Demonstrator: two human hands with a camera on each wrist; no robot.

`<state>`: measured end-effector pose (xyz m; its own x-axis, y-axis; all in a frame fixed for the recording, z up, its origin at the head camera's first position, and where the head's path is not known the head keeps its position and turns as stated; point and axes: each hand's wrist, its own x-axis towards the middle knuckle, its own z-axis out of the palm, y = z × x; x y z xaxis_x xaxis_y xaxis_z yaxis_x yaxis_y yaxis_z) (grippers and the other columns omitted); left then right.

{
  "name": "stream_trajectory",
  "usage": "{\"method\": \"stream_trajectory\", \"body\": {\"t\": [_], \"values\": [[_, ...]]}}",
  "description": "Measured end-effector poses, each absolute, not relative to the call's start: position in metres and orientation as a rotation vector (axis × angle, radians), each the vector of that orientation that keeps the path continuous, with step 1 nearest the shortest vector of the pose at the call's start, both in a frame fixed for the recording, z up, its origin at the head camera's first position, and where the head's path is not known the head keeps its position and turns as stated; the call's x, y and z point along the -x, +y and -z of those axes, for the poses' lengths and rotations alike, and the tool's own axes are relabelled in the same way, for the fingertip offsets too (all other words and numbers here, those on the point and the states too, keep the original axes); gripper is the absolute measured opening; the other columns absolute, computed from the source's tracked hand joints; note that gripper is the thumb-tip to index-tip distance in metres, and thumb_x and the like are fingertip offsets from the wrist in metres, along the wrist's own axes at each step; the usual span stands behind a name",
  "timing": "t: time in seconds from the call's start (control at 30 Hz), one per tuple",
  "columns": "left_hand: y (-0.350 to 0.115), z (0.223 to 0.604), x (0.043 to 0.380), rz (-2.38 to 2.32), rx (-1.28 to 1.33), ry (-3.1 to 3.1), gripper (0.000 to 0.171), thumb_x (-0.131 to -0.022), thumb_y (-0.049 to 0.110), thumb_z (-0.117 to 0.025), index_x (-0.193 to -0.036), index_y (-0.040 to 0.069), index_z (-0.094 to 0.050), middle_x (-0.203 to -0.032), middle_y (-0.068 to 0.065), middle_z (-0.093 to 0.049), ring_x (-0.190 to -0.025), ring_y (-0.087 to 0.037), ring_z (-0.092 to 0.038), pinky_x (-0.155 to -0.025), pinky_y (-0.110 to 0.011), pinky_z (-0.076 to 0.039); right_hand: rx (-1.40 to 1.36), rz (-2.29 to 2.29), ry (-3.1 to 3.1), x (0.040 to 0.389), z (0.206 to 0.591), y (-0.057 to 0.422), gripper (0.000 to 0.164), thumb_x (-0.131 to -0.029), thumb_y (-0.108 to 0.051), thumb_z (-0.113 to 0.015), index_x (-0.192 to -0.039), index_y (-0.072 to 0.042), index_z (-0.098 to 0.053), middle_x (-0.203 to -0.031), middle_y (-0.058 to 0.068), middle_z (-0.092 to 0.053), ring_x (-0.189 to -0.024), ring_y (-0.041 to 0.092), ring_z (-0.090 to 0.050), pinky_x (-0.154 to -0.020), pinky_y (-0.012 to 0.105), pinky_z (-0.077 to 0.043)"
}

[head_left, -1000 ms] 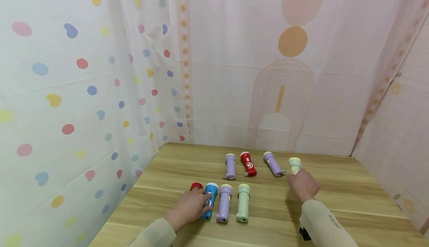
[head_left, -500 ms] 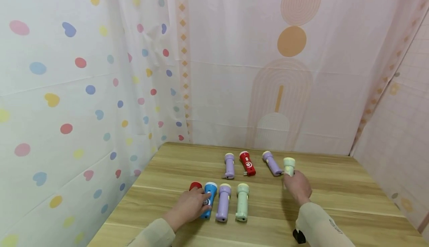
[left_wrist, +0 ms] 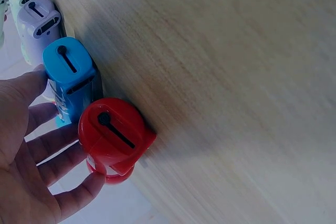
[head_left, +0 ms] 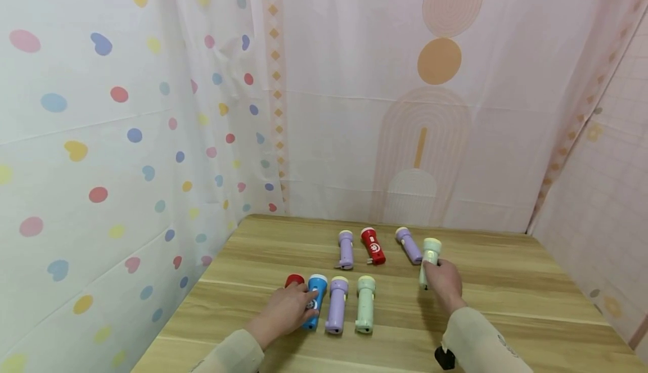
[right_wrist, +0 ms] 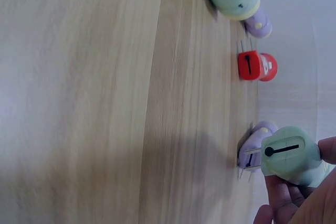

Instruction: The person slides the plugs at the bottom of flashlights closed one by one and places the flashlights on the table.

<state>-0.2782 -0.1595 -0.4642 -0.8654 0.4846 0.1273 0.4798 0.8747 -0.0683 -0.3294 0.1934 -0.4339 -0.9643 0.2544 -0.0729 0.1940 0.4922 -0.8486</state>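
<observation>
My right hand (head_left: pixel 445 283) grips a pale green flashlight (head_left: pixel 431 252) by its body, with its lens end pointing away. In the right wrist view, metal plug prongs stick out from the tail of this green flashlight (right_wrist: pixel 291 153), between thumb and fingers. My left hand (head_left: pixel 286 308) rests over a red flashlight (head_left: pixel 295 280) and a blue flashlight (head_left: pixel 318 286) lying side by side. In the left wrist view its fairly straight fingers touch the red flashlight (left_wrist: pixel 115 132), and the thumb lies by the blue flashlight (left_wrist: pixel 68 64). The hand covers most of the red one in the head view.
Right of the blue flashlight lie a purple flashlight (head_left: pixel 337 305) and another green flashlight (head_left: pixel 365 304). Farther back are a purple flashlight (head_left: pixel 346 249), a red flashlight (head_left: pixel 373 246) and another purple flashlight (head_left: pixel 408 245). Patterned curtains (head_left: pixel 349 136) hang behind the wooden table (head_left: pixel 506 283).
My right hand has moved left with the green flashlight, close to the back-row purple one, and more of its body shows now. My left hand stays in place.
</observation>
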Motion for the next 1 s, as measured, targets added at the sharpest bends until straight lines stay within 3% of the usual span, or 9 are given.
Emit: {"method": "stream_trajectory", "body": {"t": [0.33,0.73,1.0], "values": [[-0.159,0.462,0.277,-0.041,0.756,-2.910,0.046,-0.092,0.044,-0.067,-0.127,0.014,-0.068,-0.113,-0.009,-0.065,-0.094,-0.023,-0.058,-0.070,-0.042,-0.055,0.453,-1.694,-2.557,0.327,0.436,0.183,0.057,-0.098,-0.028,-0.047,-0.136,0.014,-0.046,-0.126,0.033,-0.054,-0.114,0.041,-0.051,-0.099,0.054,-0.040],[-0.159,0.463,0.280,-0.027,0.749,-2.921,0.046,-0.092,0.044,-0.068,-0.127,0.015,-0.068,-0.113,-0.008,-0.065,-0.095,-0.023,-0.059,-0.070,-0.043,-0.054,0.433,-1.955,-2.338,0.326,0.438,0.176,0.043,-0.099,-0.021,-0.048,-0.117,0.017,-0.056,-0.102,0.022,-0.060,-0.098,0.032,-0.052,-0.090,0.047,-0.042],[-0.160,0.465,0.281,0.001,0.751,-2.907,0.044,-0.091,0.042,-0.070,-0.126,0.015,-0.068,-0.112,-0.009,-0.065,-0.095,-0.024,-0.059,-0.071,-0.044,-0.054,0.468,-2.078,-2.317,0.327,0.438,0.176,0.043,-0.102,-0.023,-0.046,-0.121,0.016,-0.049,-0.096,0.015,-0.054,-0.084,0.023,-0.048,-0.081,0.040,-0.039]]}}
